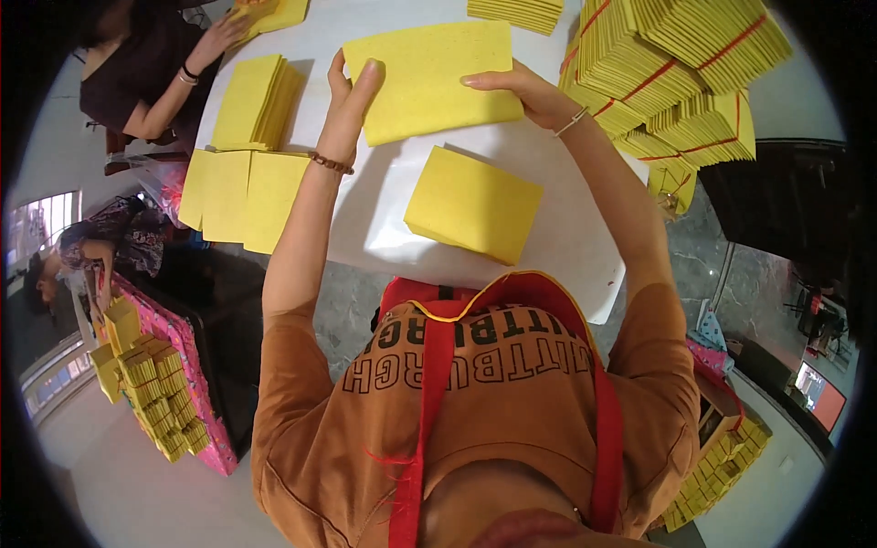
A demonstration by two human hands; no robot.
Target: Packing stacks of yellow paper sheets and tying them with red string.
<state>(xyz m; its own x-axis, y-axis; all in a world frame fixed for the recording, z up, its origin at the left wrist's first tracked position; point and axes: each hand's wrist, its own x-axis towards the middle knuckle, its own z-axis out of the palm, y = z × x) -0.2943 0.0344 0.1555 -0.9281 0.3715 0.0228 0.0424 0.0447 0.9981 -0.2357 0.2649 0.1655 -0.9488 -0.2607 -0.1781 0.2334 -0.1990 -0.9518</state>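
A rectangular yellow paper (pixel 438 82) is raised above the white table, tilted toward me; I cannot tell whether it is one folded sheet or a thin wad. My left hand (pixel 349 102) grips its left edge, thumb lying on the front face. At the right edge my right hand (pixel 534 99) pinches it, thumb also in front and fingers hidden behind. Below, nearer to me, a block of stacked yellow paper (pixel 475 203) lies on the table, apart from both hands.
Yellow paper stacks (pixel 247 100) stand by my left forearm, with overlapping yellow sheets (pixel 247 196) nearer. Bundles tied with red string (pixel 671 64) pile up at the far right. Across the left corner, a person's hand (pixel 219 38) handles yellow paper. More bundles (pixel 164 393) lie on a pink-covered table.
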